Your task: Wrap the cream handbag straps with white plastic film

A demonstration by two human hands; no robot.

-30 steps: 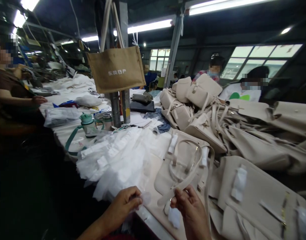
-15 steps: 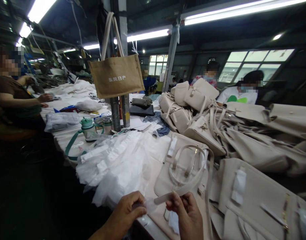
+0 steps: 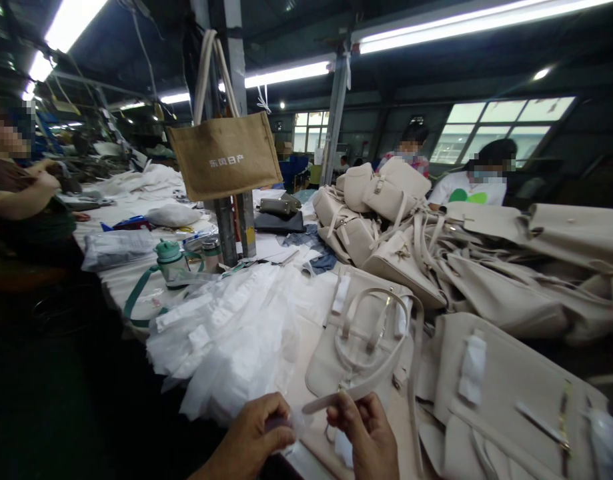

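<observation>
Cream strap (image 3: 356,390) of the near handbag (image 3: 366,333) on the worktop (image 3: 306,347) sits pinched in the right hand (image 3: 366,437), unwrapped, while the left hand (image 3: 256,440) pinches clear film (image 3: 291,421); many bags remain piled behind.

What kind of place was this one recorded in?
Probably a handbag factory's finishing or packing floor: piled cream leather handbags, a heap of white wrapping sheets, other seated workers at long tables under strip lights.
</observation>
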